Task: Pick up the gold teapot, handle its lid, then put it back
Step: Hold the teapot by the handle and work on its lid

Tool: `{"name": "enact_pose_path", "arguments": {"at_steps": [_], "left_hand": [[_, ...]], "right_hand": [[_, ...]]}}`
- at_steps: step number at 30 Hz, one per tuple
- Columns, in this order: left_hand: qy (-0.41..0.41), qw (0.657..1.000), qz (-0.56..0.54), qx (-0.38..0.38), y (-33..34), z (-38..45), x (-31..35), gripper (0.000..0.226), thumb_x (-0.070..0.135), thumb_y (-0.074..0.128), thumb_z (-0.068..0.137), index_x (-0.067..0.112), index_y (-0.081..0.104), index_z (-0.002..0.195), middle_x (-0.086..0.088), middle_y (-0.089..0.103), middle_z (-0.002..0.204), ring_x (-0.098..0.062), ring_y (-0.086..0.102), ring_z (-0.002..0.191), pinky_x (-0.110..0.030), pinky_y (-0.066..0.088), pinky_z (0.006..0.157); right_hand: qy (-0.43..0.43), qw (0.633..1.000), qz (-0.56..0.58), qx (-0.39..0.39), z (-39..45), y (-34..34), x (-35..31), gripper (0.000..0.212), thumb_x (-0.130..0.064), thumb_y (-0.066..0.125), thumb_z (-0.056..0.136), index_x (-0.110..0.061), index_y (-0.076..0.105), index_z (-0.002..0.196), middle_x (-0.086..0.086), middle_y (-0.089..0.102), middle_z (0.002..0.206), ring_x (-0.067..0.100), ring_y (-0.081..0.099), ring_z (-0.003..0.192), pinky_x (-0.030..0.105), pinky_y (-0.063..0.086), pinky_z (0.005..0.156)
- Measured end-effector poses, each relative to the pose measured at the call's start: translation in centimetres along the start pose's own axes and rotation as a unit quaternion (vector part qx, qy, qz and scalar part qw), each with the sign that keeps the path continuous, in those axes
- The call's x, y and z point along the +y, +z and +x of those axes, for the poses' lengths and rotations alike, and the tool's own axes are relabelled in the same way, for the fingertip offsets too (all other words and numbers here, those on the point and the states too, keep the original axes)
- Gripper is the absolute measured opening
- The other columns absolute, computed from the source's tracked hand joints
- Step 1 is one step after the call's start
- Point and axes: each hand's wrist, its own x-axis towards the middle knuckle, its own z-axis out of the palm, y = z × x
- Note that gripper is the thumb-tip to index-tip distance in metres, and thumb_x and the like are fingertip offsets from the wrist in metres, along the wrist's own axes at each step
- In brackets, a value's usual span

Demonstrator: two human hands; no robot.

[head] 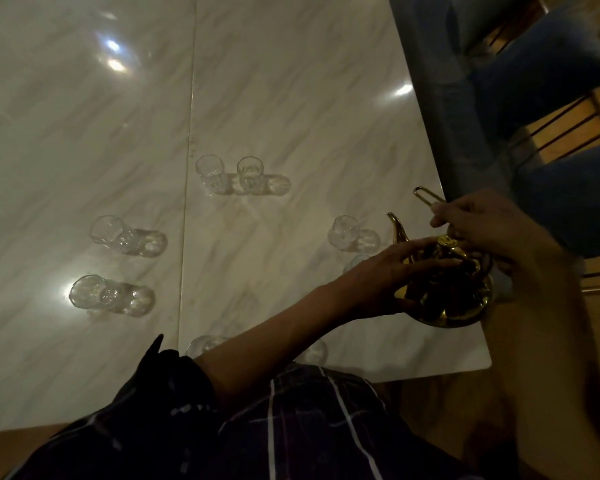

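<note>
Both hands [430, 268] grip gold teapot [458, 306]; nearby glasses [229, 173] look empty.

From my seat the gold teapot [461, 306] reads as polished metal, mirror-shiny, with a thin wire handle [426, 195] in the same gold. The table [291, 98] looks like glossy marble-pattern stone, smooth enough that lights glare off it. The little cups [250, 174] are clear glass. My sleeve [174, 386] is dark matt cloth, and the floor [430, 410] looks like wood.
</note>
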Motion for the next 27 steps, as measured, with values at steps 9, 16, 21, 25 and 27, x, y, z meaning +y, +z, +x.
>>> {"name": "enact_pose_path", "arguments": {"at_steps": [9,16,21,25,27], "left_hand": [[-0.006,1.0,-0.004,-0.004,-0.21,-0.04,0.37,0.083,0.019,0.083,0.085,0.021,0.042,0.157,-0.015,0.024,0.168,-0.036,0.035,0.149,-0.05,0.049,0.111],[0.002,1.0,0.005,0.004,-0.02,-0.06,0.34,0.083,0.02,0.083,0.085,0.021,0.042,0.157,-0.014,0.024,0.168,-0.036,0.037,0.148,-0.05,0.051,0.108],[-0.003,1.0,0.001,0.005,-0.19,-0.19,0.53,0.083,0.021,0.082,0.086,0.021,0.042,0.158,-0.014,0.025,0.168,-0.034,0.036,0.148,-0.041,0.046,0.109],[0.005,1.0,-0.002,0.013,-0.32,-0.26,0.63,0.081,0.019,0.083,0.085,0.019,0.044,0.156,-0.016,0.026,0.167,-0.034,0.035,0.149,-0.039,0.045,0.109],[0.005,1.0,-0.005,0.012,-0.35,-0.3,0.63,0.082,0.018,0.083,0.085,0.019,0.043,0.157,-0.015,0.025,0.168,-0.035,0.035,0.149,-0.044,0.047,0.109]], "right_hand": [[-0.002,1.0,0.002,0.002,-0.2,0.05,-0.17,0.029,-0.035,0.049,0.1,-0.024,0.066,0.078,0.003,0.06,0.086,0.015,0.058,0.081,0.036,0.048,0.075],[0.006,1.0,0.005,-0.001,-0.17,-0.01,-0.21,0.03,-0.036,0.049,0.1,-0.025,0.065,0.077,0.002,0.06,0.085,0.014,0.057,0.08,0.039,0.048,0.08],[0.006,1.0,0.013,-0.003,-0.17,0.08,-0.22,0.029,-0.034,0.049,0.1,-0.024,0.065,0.078,0.002,0.059,0.086,0.013,0.057,0.082,0.036,0.047,0.077],[0.002,1.0,0.008,0.002,-0.17,0.1,-0.26,0.029,-0.035,0.05,0.1,-0.025,0.066,0.078,0.004,0.061,0.087,0.015,0.058,0.082,0.038,0.049,0.079],[0.004,1.0,0.008,0.002,-0.11,0.11,-0.29,0.028,-0.035,0.05,0.099,-0.025,0.065,0.078,0.004,0.06,0.086,0.015,0.058,0.08,0.036,0.048,0.075]]}}
